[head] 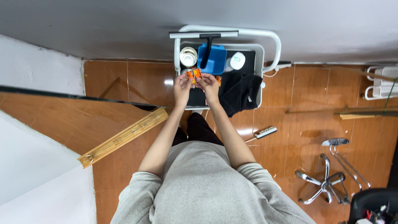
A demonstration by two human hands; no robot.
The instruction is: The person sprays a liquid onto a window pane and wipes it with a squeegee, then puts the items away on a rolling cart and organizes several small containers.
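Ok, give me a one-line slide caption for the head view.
Both hands, left hand and right hand, hold small orange items above a white cart carrying a blue container and black cloth.

The small orange packet (194,75) pinched between the left hand (182,86) and right hand (209,85) is too small to identify, and fingers cover its lower part. The black office chair (370,206) and white wire rack (382,82) are cut off by the picture's edges.

White cart (260,49), black cloth (239,92), blue dustpan (212,59)
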